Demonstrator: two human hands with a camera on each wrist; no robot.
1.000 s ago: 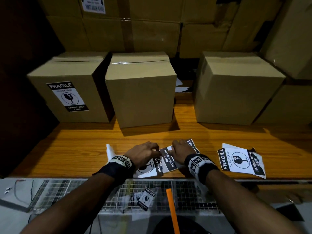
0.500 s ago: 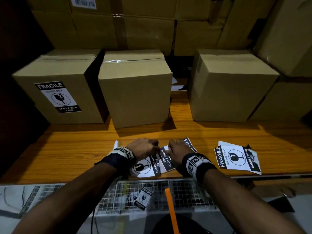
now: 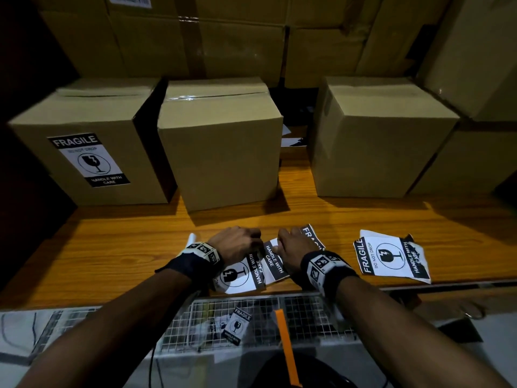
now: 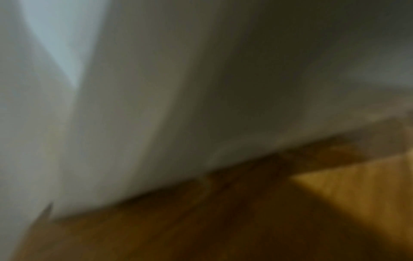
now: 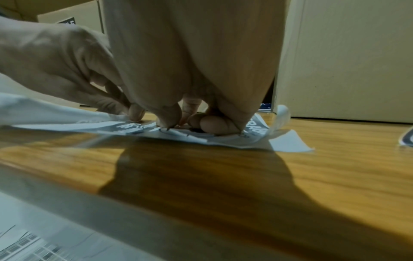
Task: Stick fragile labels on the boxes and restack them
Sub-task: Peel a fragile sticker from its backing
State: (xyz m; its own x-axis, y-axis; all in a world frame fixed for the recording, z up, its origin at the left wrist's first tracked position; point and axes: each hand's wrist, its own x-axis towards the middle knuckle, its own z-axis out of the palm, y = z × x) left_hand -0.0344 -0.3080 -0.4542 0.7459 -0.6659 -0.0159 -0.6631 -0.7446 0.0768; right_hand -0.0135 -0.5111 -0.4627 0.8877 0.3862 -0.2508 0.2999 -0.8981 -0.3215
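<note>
1. Stacked cardboard cartons (image 3: 232, 37) filled the background behind a wooden table (image 3: 112, 247), the landmark for all that follows.
2. Three boxes stood along the table's far side: the labelled box (image 3: 92, 141) at its left end, the middle box (image 3: 221, 147) just beside it, and the right box (image 3: 377, 141) set apart.
3. Near the table's front edge lay two overlapping fragile labels, the left label (image 3: 240, 275) and the right label (image 3: 275, 261).
4. On these labels the left hand (image 3: 235, 243) rested with curled fingers pinching the paper at the left label's edge.
5. Beside it the right hand (image 3: 291, 250) pressed down with bent fingertips (image 5: 210, 125) clenched on the right label.
6. Toward the table's right end, well apart from the hands, sat a loose pile of labels (image 3: 391, 259).
7. Below the table's front edge, a wire basket (image 3: 307, 317) held another label (image 3: 237, 324).
8. From the left wrist everything was blurred.
</note>
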